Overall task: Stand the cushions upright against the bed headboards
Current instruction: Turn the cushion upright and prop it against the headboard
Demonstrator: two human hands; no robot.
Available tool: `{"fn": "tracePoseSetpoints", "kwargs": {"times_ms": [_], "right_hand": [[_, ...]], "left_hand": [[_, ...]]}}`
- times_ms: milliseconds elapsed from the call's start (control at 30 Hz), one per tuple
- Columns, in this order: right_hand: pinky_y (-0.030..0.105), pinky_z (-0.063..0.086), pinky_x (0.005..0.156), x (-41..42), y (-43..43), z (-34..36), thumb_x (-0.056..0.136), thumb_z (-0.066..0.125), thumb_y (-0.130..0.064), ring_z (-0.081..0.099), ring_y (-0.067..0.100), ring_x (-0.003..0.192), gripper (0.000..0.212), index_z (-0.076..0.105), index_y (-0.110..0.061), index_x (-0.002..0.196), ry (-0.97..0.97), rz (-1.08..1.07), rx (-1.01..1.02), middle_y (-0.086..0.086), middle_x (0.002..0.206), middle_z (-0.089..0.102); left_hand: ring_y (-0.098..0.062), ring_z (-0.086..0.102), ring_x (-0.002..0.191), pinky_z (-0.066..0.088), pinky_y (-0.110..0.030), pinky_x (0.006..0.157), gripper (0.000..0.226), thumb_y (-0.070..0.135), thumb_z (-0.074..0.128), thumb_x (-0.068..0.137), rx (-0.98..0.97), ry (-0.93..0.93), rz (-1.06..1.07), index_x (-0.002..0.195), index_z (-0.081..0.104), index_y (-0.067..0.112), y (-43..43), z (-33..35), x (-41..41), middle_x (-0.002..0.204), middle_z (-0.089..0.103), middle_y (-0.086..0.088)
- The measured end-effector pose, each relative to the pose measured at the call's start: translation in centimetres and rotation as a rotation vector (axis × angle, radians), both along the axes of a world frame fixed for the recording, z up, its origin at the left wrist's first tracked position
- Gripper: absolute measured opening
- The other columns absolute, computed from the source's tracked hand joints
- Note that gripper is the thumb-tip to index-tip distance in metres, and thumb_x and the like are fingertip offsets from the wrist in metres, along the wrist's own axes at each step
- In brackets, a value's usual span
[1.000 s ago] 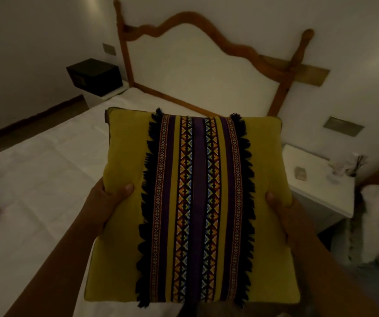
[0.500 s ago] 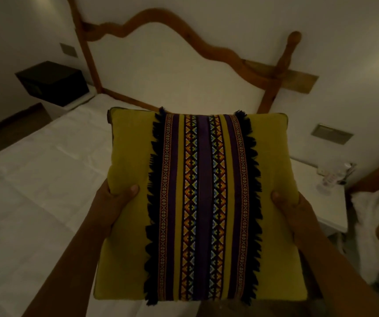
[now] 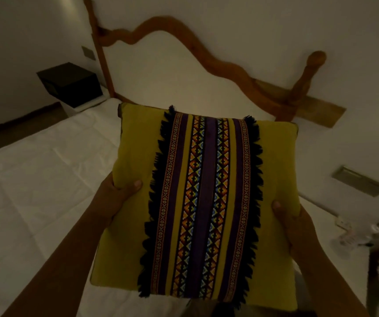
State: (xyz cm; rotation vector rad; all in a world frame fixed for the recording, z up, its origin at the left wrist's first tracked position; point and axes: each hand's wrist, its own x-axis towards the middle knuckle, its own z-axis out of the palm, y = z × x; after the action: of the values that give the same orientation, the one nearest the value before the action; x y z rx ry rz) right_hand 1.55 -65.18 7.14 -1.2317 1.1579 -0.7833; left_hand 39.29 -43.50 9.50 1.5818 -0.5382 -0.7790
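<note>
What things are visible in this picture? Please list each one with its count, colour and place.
cushion: one, mustard yellow with a purple patterned band and black fringe, held above the bed
bed: one, white cover, left and below
headboard: one, wavy brown wood frame, against the wall behind the cushion
black box: one, on a white stand left of the headboard
wall plates: two, greyish, one at each side of the bed
nightstand: one, white, right, with small blurred items
left hand: grips the cushion's left edge
right hand: grips its right edge
</note>
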Motion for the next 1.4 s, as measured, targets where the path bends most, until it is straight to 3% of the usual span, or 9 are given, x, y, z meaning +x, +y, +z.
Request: {"fn": "tracePoseSetpoints", "kwargs": {"times_ms": [333,433,500,567,700,967,1067,1267,1400], "right_hand": [[0.057,0.06,0.078,-0.5,-11.7,-1.6,0.076,0.074,-0.047,0.075,0.032,0.092,0.058,0.061,-0.021,0.127,-0.032,0.061,0.092,0.009,0.11,0.075],[0.046,0.063,0.068,1.1,-13.4,-2.4,0.081,0.073,-0.041,0.076,0.029,0.088,0.046,0.063,-0.023,0.122,-0.06,0.082,0.136,0.007,0.105,0.077],[0.04,0.062,0.063,2.3,-14.5,-3.1,0.083,0.072,-0.039,0.076,0.028,0.088,0.042,0.063,-0.024,0.122,-0.071,0.087,0.159,0.005,0.103,0.078],[0.047,0.063,0.071,3.8,-15.7,-4.0,0.084,0.071,-0.037,0.075,0.032,0.093,0.047,0.062,-0.021,0.127,-0.074,0.084,0.184,0.009,0.109,0.076],[0.061,0.056,0.087,7.4,-18.1,-6.2,0.08,0.072,-0.038,0.071,0.038,0.102,0.06,0.057,-0.017,0.134,-0.056,0.046,0.261,0.014,0.119,0.071],[0.054,0.059,0.081,14.2,-23.4,-12.7,0.081,0.073,-0.041,0.072,0.035,0.099,0.058,0.057,-0.025,0.134,-0.006,-0.085,0.396,0.009,0.117,0.073],[0.046,0.061,0.071,15.9,-25.2,-14.4,0.079,0.073,-0.039,0.073,0.033,0.094,0.053,0.06,-0.026,0.129,-0.015,-0.155,0.393,0.009,0.114,0.073],[0.061,0.053,0.093,18.6,-27.4,-17.0,0.08,0.072,-0.034,0.067,0.034,0.111,0.067,0.05,-0.024,0.142,-0.028,-0.17,0.376,0.009,0.128,0.067],[0.045,0.06,0.08,20.4,-29.2,-18.8,0.085,0.071,-0.024,0.068,0.028,0.109,0.058,0.051,-0.024,0.14,-0.012,-0.167,0.358,0.003,0.122,0.069]], "left_hand": [[-0.024,0.075,0.091,0.062,-0.043,0.069,0.056,0.042,0.084,0.07,0.043,0.028,-0.024,0.122,0.062,0.037,-10.5,-0.7,0.0,0.109,0.075,0.002],[-0.023,0.075,0.091,0.062,-0.039,0.065,0.048,0.043,0.085,0.069,0.053,0.054,-0.05,0.112,0.065,0.045,-12.7,-1.4,1.8,0.108,0.075,0.004],[-0.025,0.075,0.093,0.062,-0.044,0.07,0.057,0.045,0.086,0.066,0.067,0.07,-0.073,0.118,0.063,0.041,-14.4,-2.1,3.7,0.111,0.075,0.001],[-0.029,0.074,0.097,0.061,-0.048,0.074,0.064,0.044,0.086,0.066,0.087,0.083,-0.115,0.124,0.06,0.036,-16.4,-2.9,5.8,0.115,0.073,-0.003],[-0.028,0.074,0.095,0.062,-0.042,0.069,0.059,0.045,0.087,0.064,0.137,0.105,-0.187,0.118,0.063,0.038,-20.9,-4.9,10.5,0.113,0.074,-0.002],[-0.031,0.073,0.097,0.059,-0.056,0.079,0.071,0.045,0.086,0.061,0.235,0.129,-0.294,0.125,0.06,0.032,-31.4,-10.4,18.5,0.114,0.073,-0.006],[-0.034,0.072,0.099,0.057,-0.06,0.082,0.078,0.045,0.085,0.059,0.251,0.127,-0.36,0.129,0.057,0.025,-35.8,-12.3,20.3,0.115,0.072,-0.01],[-0.033,0.071,0.101,0.059,-0.056,0.079,0.071,0.046,0.082,0.06,0.277,0.099,-0.488,0.125,0.061,0.027,-42.8,-15.3,23.4,0.115,0.072,-0.009],[-0.034,0.07,0.102,0.06,-0.054,0.079,0.06,0.037,0.079,0.067,0.306,0.062,-0.553,0.124,0.063,0.024,-46.7,-17.5,25.2,0.113,0.073,-0.009]]}}
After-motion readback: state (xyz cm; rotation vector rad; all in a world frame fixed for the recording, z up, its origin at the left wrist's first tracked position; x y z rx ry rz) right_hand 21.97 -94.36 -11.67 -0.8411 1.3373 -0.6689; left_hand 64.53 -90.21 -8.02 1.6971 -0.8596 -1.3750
